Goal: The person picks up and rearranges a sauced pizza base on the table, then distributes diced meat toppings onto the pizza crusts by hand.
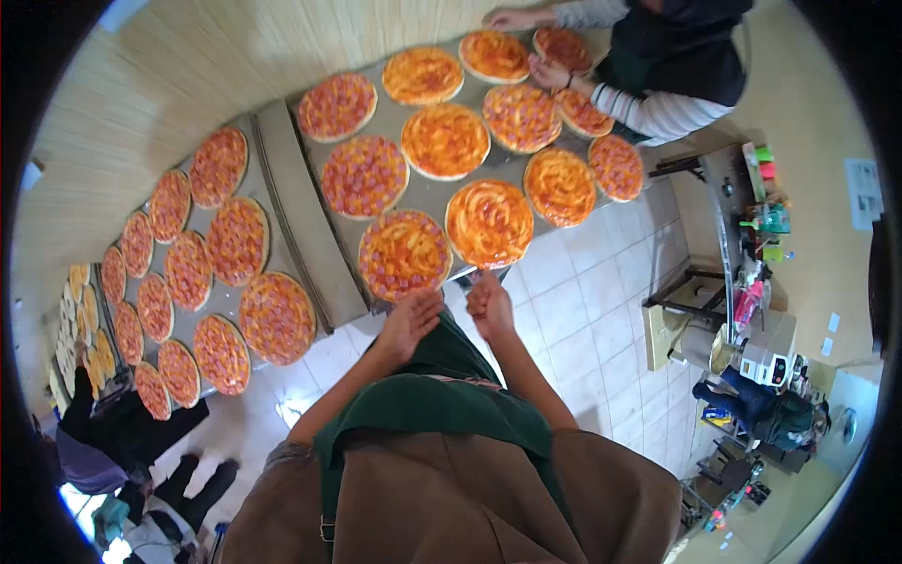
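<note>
Directly in front of me lie a pizza base topped with ham cubes (405, 256) and a pizza base with red sauce and melted-looking streaks (489, 224). My left hand (412, 324) is at the near edge of the ham-topped one, palm turned inward, fingers stretched out and slightly bent; nothing shows in it. My right hand (490, 305) is just below the sauced base with its fingers curled together. Whatever those fingers hold, if anything, is hidden. Behind these, another ham-topped pizza (365, 177) and another sauced base (445, 141) rest on the metal table (310, 202).
Across the table at upper right, a co-worker (672, 85) reaches over pizzas. Several topped pizzas (277, 318) cover a second surface at left, past a metal rail (291, 216). More people stand at lower left. A side table (723, 216) and a white machine (769, 348) are at right.
</note>
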